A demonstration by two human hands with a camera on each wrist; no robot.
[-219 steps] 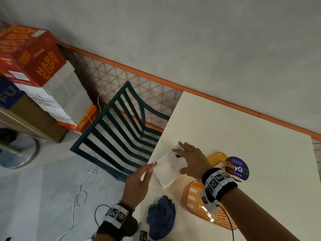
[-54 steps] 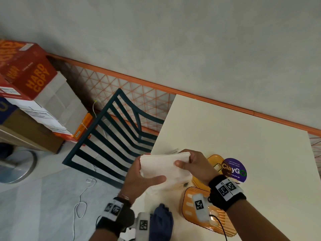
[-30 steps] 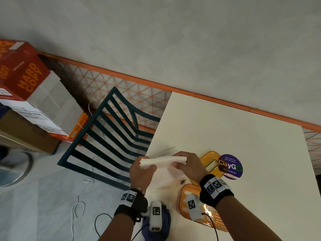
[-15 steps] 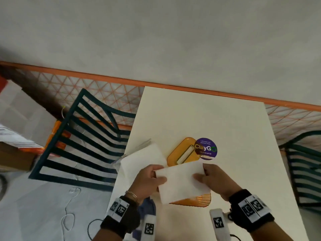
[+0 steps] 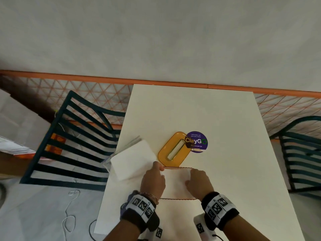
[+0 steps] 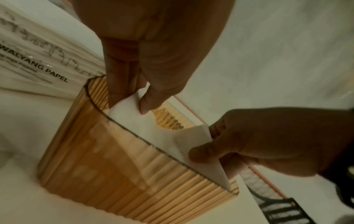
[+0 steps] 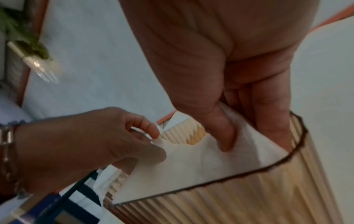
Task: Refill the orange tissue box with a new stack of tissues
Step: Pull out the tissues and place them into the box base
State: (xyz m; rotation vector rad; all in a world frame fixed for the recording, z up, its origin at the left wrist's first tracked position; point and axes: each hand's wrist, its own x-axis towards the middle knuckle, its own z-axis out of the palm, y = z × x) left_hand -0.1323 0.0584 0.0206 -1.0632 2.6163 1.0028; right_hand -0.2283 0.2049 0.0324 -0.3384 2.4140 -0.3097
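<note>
The orange ribbed tissue box stands open-topped on the white table, near the front edge. A white tissue stack sits partly inside it, and its top edge shows above the rim in the wrist views. My left hand pinches the stack's left end with thumb and fingers reaching into the box. My right hand pinches the right end, its thumb pressing the tissue just inside the box.
The box's orange slotted lid lies just behind, next to a purple round sticker. A clear-wrapped tissue pack lies at the table's left edge. Dark green slatted chairs stand left and right. A cable lies on the floor.
Both hands have brought the tissue stack down from above the table into the open box. The head view has swung to face the table squarely.
</note>
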